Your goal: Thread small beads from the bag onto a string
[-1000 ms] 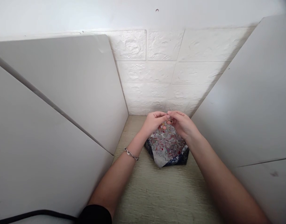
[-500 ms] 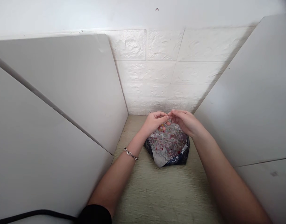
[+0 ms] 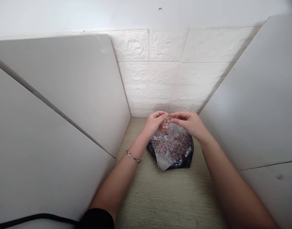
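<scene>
A clear plastic bag of small mixed-colour beads (image 3: 171,147) lies on a dark blue patterned cloth (image 3: 181,162) on the pale wood-grain desk (image 3: 165,197). Both hands hover just above the bag's far edge, fingertips nearly meeting. My left hand (image 3: 155,123), with a silver chain bracelet (image 3: 133,156) on its wrist, pinches something tiny, seemingly a bead or a thread; I cannot make it out. My right hand (image 3: 189,123) also has its thumb and fingers pinched together over the beads, and what it holds is too small to name.
White partition boards stand at the left (image 3: 65,105) and the right (image 3: 255,105), narrowing the desk to a corridor. A white embossed brick-pattern wall (image 3: 165,73) closes the back. A black cable (image 3: 36,218) runs along the lower left corner.
Both hands have shifted slightly away from me and to the right above the bag. My right hand's fingers have drawn tighter into a pinch. The bag and cloth stay put.
</scene>
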The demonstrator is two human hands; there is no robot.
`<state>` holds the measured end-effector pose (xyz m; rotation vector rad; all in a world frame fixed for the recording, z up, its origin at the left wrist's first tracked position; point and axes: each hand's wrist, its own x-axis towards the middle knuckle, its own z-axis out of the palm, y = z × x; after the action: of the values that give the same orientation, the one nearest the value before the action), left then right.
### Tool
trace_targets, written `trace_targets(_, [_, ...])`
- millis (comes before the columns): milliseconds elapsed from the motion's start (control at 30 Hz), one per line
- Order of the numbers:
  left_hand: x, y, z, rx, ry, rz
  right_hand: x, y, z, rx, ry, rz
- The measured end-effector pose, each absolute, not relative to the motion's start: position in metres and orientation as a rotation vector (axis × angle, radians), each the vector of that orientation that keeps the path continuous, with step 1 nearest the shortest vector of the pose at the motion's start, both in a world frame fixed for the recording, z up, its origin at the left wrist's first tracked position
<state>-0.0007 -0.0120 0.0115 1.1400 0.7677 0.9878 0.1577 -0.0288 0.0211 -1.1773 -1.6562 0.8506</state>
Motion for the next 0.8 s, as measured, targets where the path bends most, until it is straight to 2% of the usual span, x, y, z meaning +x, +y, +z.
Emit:
trace_targets(133, [0.001,-0.014,0.013,1.068,0.737,0.984,0.153,-0.029,0.018,-1.128,-1.716,0.557])
trace_targets(267, [0.002,-0.015,0.012,1.053,0.722,0.946,0.149,-0.03,0.014,-1.113,-1.716,0.417])
trace_targets(533, [0.005,-0.011,0.007,0.89,0.727,1.058,0.141,-0.03,0.009,-1.125,-1.64,0.532])
trace_targets(800, [0.007,-0.008,-0.001,0.768,0.694,1.094,0.141,-0.031,0.016,-1.225,-1.824,0.449])
